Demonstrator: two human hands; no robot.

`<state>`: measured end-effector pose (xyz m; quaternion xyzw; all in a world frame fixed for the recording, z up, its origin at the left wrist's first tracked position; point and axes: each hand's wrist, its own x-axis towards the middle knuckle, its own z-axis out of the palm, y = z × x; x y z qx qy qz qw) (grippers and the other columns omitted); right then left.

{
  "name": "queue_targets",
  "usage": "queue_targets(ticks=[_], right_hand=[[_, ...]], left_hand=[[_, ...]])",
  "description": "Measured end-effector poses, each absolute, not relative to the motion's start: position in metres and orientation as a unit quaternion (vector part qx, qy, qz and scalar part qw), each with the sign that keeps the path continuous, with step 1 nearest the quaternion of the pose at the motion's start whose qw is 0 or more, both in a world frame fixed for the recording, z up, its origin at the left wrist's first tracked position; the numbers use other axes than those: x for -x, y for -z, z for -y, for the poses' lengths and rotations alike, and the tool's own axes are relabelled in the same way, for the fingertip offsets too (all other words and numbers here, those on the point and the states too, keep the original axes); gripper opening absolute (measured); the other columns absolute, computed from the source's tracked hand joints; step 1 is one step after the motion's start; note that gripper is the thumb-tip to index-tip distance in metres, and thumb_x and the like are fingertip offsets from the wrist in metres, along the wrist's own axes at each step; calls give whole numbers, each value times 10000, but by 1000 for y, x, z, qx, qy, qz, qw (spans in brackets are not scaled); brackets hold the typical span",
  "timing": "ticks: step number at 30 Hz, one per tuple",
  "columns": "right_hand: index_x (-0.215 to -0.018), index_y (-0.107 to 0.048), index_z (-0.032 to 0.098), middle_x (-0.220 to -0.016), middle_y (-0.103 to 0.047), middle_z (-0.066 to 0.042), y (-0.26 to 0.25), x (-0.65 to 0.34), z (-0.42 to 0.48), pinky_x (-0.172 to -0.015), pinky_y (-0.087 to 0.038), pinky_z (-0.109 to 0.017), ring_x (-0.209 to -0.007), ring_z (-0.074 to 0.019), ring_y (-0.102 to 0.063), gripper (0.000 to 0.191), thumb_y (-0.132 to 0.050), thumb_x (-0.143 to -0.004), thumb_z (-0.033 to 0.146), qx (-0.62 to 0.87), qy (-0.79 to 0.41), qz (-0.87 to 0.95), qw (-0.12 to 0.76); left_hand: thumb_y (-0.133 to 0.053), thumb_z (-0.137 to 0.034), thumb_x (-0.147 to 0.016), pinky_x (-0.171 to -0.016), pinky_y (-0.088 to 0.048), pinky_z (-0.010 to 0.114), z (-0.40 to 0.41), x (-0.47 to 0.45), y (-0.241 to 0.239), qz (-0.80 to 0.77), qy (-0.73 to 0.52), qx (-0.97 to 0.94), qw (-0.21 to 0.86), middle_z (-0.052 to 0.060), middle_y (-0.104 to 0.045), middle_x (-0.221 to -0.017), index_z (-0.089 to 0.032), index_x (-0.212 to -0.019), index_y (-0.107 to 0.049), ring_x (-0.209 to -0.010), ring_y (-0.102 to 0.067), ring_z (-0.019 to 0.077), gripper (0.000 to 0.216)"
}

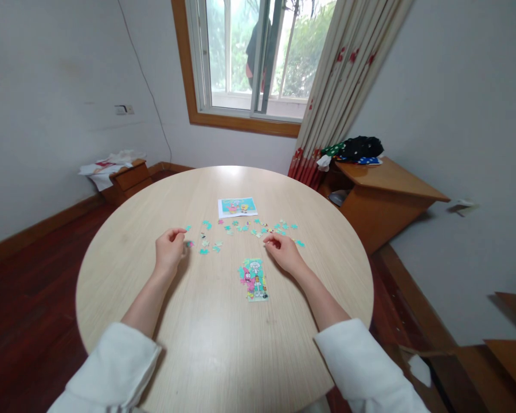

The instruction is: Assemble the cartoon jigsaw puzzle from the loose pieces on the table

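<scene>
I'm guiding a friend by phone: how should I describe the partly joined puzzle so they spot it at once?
Start at the big round table. Between the left hand and the right hand, but a little nearer the camera, lies the partly joined puzzle. Unlike the loose pieces scattered farther away, it is one joined block showing a pink figure beside a pale one.

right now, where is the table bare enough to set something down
Bare table: between the joined puzzle and near edge; beyond the picture sheet to far edge. Crowded: loose pieces, from left hand to past right hand.
</scene>
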<state>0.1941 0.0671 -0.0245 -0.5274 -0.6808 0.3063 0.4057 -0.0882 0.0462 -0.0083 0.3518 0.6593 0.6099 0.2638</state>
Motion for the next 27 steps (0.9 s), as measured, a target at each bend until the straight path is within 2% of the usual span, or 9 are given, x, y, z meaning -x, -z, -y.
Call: queue_targets(ticks=[6, 9, 12, 14, 16, 18, 21, 24, 27], right_hand=[[-730, -622, 170, -609, -536, 21, 24, -194, -66, -606, -384, -255, -585, -126, -473, 162, -493, -680, 255, 516, -309, 688, 406], [-726, -623, 171, -600, -534, 24, 25, -194, -66, -605, -384, -252, -579, -124, -469, 153, -498, -682, 246, 514, -305, 690, 408], [-727, -626, 172, -597, -538, 26, 26, -194, -66, -600, -382, -247, -574, -120, -462, 152, -494, -686, 234, 513, -300, 694, 407], [-729, -627, 171, -601, -539, 25, 26, -194, -66, -599, -380, -245, -575, -119, -461, 152, -493, -686, 229, 514, -301, 694, 405], [-731, -626, 170, -607, -538, 23, 25, -194, -66, -602, -380, -246, -581, -121, -466, 151, -494, -687, 229, 516, -307, 692, 400], [-735, -625, 167, -613, -537, 21, 25, -194, -66, -608, -381, -249, -589, -123, -473, 151, -495, -689, 229, 520, -311, 691, 394], [-741, -624, 165, -617, -534, 21, 25, -194, -65, -613, -379, -250, -597, -125, -481, 153, -490, -691, 221, 523, -310, 693, 388], [-739, -621, 167, -613, -527, 25, 26, -194, -66, -609, -374, -246, -596, -122, -481, 148, -488, -693, 212, 520, -308, 697, 386], [-734, -618, 169, -605, -518, 30, 27, -195, -66, -599, -370, -240, -586, -116, -469, 140, -491, -698, 215, 514, -307, 702, 386]], left_hand=[[-511, -282, -629, -479, -360, 234, -49, 88, 17, -651, -591, -420, 224, -4, -571, -597, -159, -738, -638, -486, -465, 120, 208], [-535, -344, -701, -570, -406, 255, -56, 85, 22, -650, -569, -473, 176, 23, -619, -646, -168, -706, -640, -592, -535, 157, 205], [-536, -310, -741, -623, -414, 283, -68, 77, 23, -671, -504, -531, 114, 46, -665, -698, -180, -715, -668, -625, -562, 183, 187], [-509, -268, -779, -701, -422, 319, -77, 70, 22, -682, -442, -577, 79, 82, -707, -824, -184, -780, -696, -723, -601, 216, 204], [-451, -204, -817, -800, -402, 383, -86, 62, 21, -686, -361, -631, 45, 115, -707, -1016, -187, -903, -704, -915, -598, 266, 268], [-393, -151, -837, -851, -364, 461, -93, 56, 20, -674, -274, -686, 20, 124, -636, -1217, -192, -1038, -676, -1074, -531, 316, 350], [-331, -150, -874, -869, -324, 538, -98, 50, 22, -639, -181, -747, 4, 117, -512, -1380, -207, -1197, -592, -1166, -451, 356, 419], [-325, -185, -895, -902, -283, 571, -97, 48, 22, -619, -138, -773, 11, 94, -500, -1394, -245, -1198, -578, -1172, -446, 347, 399], [-351, -176, -883, -929, -249, 575, -92, 46, 18, -622, -127, -772, 11, 101, -600, -1271, -239, -1055, -648, -1136, -474, 327, 349]])
